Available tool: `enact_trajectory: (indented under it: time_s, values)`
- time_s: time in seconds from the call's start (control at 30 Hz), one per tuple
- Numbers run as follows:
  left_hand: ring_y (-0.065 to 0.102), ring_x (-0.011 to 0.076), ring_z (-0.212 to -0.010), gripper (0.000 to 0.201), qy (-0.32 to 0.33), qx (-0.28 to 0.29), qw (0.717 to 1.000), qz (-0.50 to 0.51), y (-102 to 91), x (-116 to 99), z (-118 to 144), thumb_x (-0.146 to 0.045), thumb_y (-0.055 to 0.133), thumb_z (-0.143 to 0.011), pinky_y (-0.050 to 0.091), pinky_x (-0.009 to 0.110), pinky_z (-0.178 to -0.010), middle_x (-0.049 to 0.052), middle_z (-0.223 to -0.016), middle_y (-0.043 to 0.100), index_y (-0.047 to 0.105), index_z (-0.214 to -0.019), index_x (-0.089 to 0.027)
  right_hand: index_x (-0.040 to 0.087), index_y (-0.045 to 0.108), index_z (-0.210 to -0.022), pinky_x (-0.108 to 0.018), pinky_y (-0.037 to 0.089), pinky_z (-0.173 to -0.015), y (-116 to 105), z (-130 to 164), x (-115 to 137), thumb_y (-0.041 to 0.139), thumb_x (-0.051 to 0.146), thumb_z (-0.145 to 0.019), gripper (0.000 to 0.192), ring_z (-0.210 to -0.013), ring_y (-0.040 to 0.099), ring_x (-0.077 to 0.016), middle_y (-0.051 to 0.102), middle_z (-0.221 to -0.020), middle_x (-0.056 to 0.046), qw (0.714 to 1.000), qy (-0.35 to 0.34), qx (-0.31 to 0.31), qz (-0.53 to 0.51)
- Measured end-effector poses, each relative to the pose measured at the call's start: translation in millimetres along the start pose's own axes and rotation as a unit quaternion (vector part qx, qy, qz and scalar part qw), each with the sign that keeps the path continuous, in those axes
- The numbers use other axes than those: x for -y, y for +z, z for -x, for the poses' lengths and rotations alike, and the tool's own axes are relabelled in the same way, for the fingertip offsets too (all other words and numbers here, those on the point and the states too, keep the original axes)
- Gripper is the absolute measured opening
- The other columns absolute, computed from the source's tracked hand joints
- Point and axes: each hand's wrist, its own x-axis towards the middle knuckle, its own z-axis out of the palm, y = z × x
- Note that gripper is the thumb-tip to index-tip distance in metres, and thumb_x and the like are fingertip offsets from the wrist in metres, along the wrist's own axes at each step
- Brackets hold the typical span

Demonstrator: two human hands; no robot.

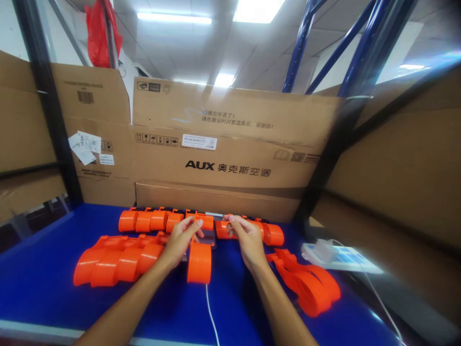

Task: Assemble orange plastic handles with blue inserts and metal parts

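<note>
My left hand (182,236) is closed, thumb against fingertips, at the narrow upper end of an orange plastic piece with a wide curved band (199,263). That band hangs just below the fingers. Beyond the thumb, another orange piece (204,221) sits in the back row. My right hand (248,236) is also closed, with thumb and forefinger pinched together; what lies between them is too small to make out. Close to its fingertips are an orange piece (222,230) and a thin white strip (213,214). A dark flat device (208,238) shows partly between my hands.
Overlapping orange pieces (117,262) lie at left, and more orange bands (311,290) at right on the blue tabletop (162,312). A white cable (212,312) runs toward me. Behind stands a cardboard panel (230,154); a power strip (342,257) lies at right.
</note>
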Motion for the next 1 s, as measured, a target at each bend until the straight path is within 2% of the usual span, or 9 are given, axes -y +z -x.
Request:
enact_trajectory:
  time_s: [0.13,0.37,0.53,0.63,0.7,0.77,0.87,0.93,1.0]
  values:
    - [0.052,0.0109,-0.049,0.039,-0.010,0.012,1.000,-0.017,-0.4,-1.1,0.9,-0.055,0.069,-0.075,0.034,0.023,-0.049,0.003,-0.069,0.067,0.062,-0.082,-0.017,0.019,0.072,-0.068,-0.028,0.045,-0.057,4.2,1.9,2.8,0.067,0.054,-0.081,0.038,-0.058,0.052,-0.0155,0.060,-0.061,-0.002,1.000,-0.009,0.016,0.024]
    - [0.054,0.0129,-0.051,0.040,-0.011,0.031,0.998,-0.044,-1.2,1.5,0.9,-0.055,0.070,-0.075,0.034,0.022,-0.048,0.003,-0.065,0.067,0.065,-0.085,-0.016,0.020,0.070,-0.063,-0.027,0.044,-0.054,10.5,5.7,4.4,0.059,0.059,-0.085,0.047,-0.052,0.050,-0.0142,0.055,-0.052,0.000,0.997,-0.005,0.051,0.050]
    - [0.051,0.0105,-0.047,0.040,-0.046,0.051,0.997,-0.019,-3.4,-4.0,-0.3,-0.052,0.072,-0.074,0.033,0.021,-0.046,0.002,-0.066,0.066,0.067,-0.090,-0.016,0.018,0.076,-0.081,-0.026,0.042,-0.052,8.7,5.6,7.9,0.062,0.056,-0.084,0.040,-0.052,0.050,-0.0133,0.062,-0.060,-0.001,0.997,0.016,0.065,0.046]
    - [0.051,0.0088,-0.047,0.038,-0.040,0.010,0.998,0.050,-7.0,-13.0,-1.6,-0.051,0.074,-0.072,0.035,0.020,-0.046,0.001,-0.065,0.065,0.065,-0.085,-0.016,0.018,0.076,-0.086,-0.027,0.043,-0.053,-2.6,1.3,10.4,0.063,0.052,-0.083,0.037,-0.054,0.052,-0.0143,0.067,-0.067,-0.003,0.996,0.004,0.050,0.067]
    - [0.052,0.0093,-0.047,0.038,-0.029,-0.037,0.993,0.105,-11.8,-18.8,-3.3,-0.052,0.075,-0.071,0.039,0.020,-0.047,0.000,-0.062,0.063,0.062,-0.076,-0.016,0.018,0.075,-0.079,-0.027,0.041,-0.052,-16.6,-3.3,9.6,0.062,0.049,-0.083,0.034,-0.055,0.053,-0.0156,0.067,-0.067,-0.004,0.990,-0.022,0.021,0.141]
    - [0.053,0.0104,-0.045,0.041,-0.030,-0.072,0.987,0.140,-17.4,-22.6,-5.4,-0.054,0.074,-0.071,0.041,0.022,-0.046,-0.001,-0.058,0.060,0.059,-0.071,-0.016,0.019,0.072,-0.066,-0.027,0.037,-0.051,-33.5,-7.3,6.8,0.061,0.043,-0.082,0.031,-0.054,0.053,-0.0163,0.064,-0.060,-0.003,0.959,-0.040,0.006,0.281]
    - [0.054,0.0112,-0.044,0.040,-0.048,-0.092,0.982,0.159,-23.0,-23.1,-7.9,-0.054,0.074,-0.071,0.043,0.023,-0.045,-0.001,-0.056,0.059,0.059,-0.071,-0.016,0.020,0.067,-0.056,-0.028,0.033,-0.050,-53.9,-9.5,2.9,0.063,0.031,-0.077,0.024,-0.052,0.054,-0.0181,0.061,-0.054,-0.005,0.869,0.019,0.024,0.495]
    - [0.055,0.0115,-0.045,0.040,-0.058,-0.088,0.982,0.158,-23.1,-21.1,-8.6,-0.053,0.075,-0.070,0.043,0.022,-0.044,-0.001,-0.057,0.060,0.060,-0.073,-0.016,0.021,0.069,-0.062,-0.030,0.036,-0.053,-59.5,-8.4,2.7,0.063,0.028,-0.076,0.017,-0.059,0.061,-0.0222,0.066,-0.063,-0.009,0.803,0.089,0.043,0.588]
    - [0.055,0.0119,-0.046,0.040,-0.056,-0.078,0.984,0.150,-20.9,-18.7,-8.5,-0.052,0.076,-0.070,0.043,0.022,-0.044,0.000,-0.060,0.062,0.060,-0.075,-0.016,0.022,0.073,-0.076,-0.032,0.041,-0.060,-59.2,-6.8,4.3,0.060,0.028,-0.079,0.014,-0.075,0.066,-0.0269,0.071,-0.080,-0.012,0.750,0.147,0.068,0.642]
